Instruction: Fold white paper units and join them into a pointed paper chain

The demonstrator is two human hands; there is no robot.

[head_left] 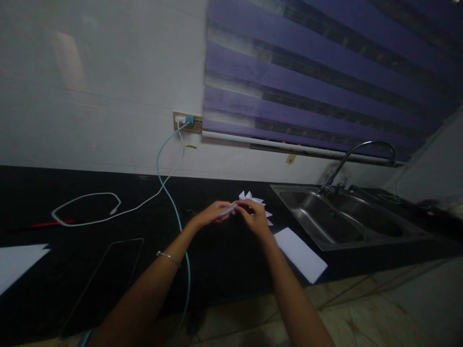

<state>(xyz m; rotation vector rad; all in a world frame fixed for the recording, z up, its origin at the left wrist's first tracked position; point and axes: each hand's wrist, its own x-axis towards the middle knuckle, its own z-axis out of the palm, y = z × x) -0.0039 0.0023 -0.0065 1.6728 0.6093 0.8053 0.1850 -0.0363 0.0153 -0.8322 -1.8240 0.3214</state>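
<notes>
Between my two hands is a small folded piece of white paper [228, 210], raised above the black countertop [224, 260]. My left hand [213, 214] is closed on its left side, with a thin bracelet on that wrist. The fingertips of my right hand [254, 215] pinch the paper's right end. Behind and beside my right hand lie several pointed folded white paper pieces [257, 200], partly hidden by it. A stack of white paper rectangles [301, 254] rests on the counter to the right of my right forearm.
White sheets [21, 262] lie at the far left, near a red pencil-like object [54, 223]. A white cable [87, 195] and a teal cable [170, 193] run from the wall socket [188, 122]; the teal one passes by my left forearm. A double sink [336, 217] with a faucet [343, 161] is at right.
</notes>
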